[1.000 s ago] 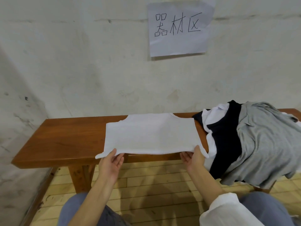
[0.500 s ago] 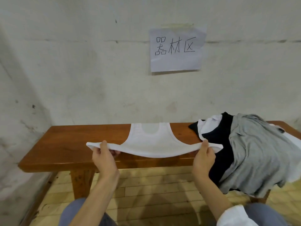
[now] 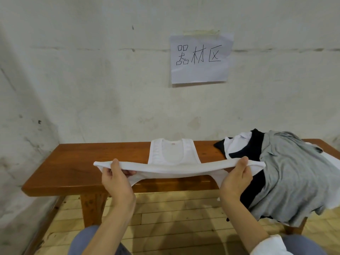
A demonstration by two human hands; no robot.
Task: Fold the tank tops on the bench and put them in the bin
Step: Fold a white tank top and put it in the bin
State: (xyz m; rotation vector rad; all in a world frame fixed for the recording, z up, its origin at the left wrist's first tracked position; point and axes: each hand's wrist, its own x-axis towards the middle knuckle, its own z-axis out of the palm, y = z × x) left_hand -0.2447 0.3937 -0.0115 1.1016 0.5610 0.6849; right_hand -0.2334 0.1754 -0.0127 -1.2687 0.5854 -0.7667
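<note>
Tank-top hem point(image 3: 176, 167) higher, within pinching fingers point(image 3: 115, 164)

A rough, stained whitewashed wall point(image 3: 88, 74) stands behind the brown wooden bench point(image 3: 77, 162) and meets a side wall point(image 3: 16, 153) at the left corner. A handwritten paper sign point(image 3: 199, 72) is taped to it. The floor point(image 3: 174, 208) is pale wood planks.

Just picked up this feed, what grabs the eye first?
A white tank top, hem pinched and lifted by the left hand and right hand, its straps flat on the bench. A grey, black and white clothes heap drapes the bench's right end; a handwritten sign hangs on the wall above.
</note>
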